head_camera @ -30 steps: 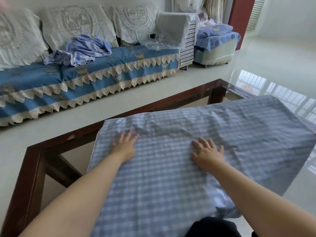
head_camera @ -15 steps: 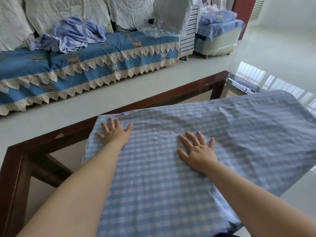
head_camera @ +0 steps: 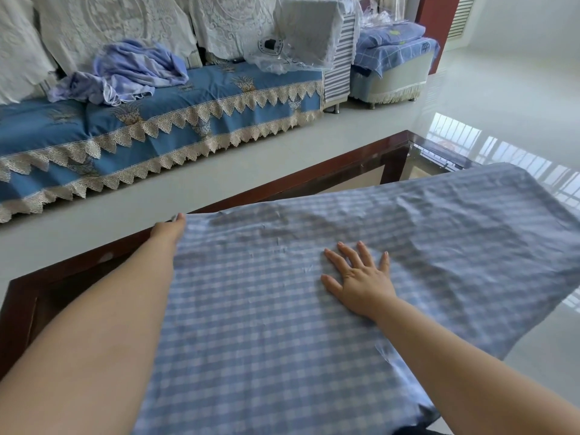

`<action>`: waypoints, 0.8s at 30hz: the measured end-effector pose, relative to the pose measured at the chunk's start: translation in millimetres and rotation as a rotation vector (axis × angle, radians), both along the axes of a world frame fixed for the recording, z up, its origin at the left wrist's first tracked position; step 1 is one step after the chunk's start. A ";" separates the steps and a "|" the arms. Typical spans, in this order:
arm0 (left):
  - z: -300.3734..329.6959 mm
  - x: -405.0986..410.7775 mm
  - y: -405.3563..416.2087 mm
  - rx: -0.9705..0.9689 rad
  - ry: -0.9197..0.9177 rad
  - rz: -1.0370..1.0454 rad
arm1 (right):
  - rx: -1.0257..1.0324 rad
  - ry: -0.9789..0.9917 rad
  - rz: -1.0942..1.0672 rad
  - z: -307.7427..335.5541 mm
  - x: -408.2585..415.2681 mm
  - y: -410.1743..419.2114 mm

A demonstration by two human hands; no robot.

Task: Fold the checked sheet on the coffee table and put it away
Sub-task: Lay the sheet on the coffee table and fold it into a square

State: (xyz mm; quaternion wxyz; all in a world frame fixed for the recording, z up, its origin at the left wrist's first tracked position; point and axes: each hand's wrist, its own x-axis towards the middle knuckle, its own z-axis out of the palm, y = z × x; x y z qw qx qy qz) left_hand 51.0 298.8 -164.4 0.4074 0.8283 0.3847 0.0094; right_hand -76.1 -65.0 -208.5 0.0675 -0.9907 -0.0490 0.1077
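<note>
Across the lower half of the frame: checked sheet (head_camera: 314,309), blue and white, spread over the tabletop (head_camera: 314,180) of the glass-and-wood coffee table.
Lie of the sheet: mostly flat, creased near its far edge; right side overhangs the table edge at middle right; near edge runs off the bottom of the frame.
Layers: cannot tell whether it is already doubled.
Left hand (head_camera: 168,229): at the sheet's far-left corner, left of centre; fingers hidden under or behind the cloth, so a pinch is likely but cannot be confirmed.
Right hand (head_camera: 357,277): palm down on the cloth at centre; fingers (head_camera: 346,254) spread and pressed flat.
Done, by judgement: sheet laid out and largely smoothed.
Left to do: fold down to a compact bundle; lift off the table; put away.
Storage place: not identifiable.
Progress estimate: early.
Other items: sofa (head_camera: 157,120) at upper left, bearing a crumpled lilac cloth (head_camera: 135,70).
</note>
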 end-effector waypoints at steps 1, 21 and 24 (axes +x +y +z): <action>1.8 2.1 -1.2 -0.041 -0.014 0.011 | -0.001 0.001 -0.002 0.0 0.2 0.1; -29.5 -72.7 -82.2 0.660 0.189 -0.855 | -0.037 0.037 -0.037 6.5 -4.7 4.7; -33.0 -100.9 -73.9 0.573 0.359 -0.630 | -0.133 0.066 -0.101 15.8 -17.7 18.6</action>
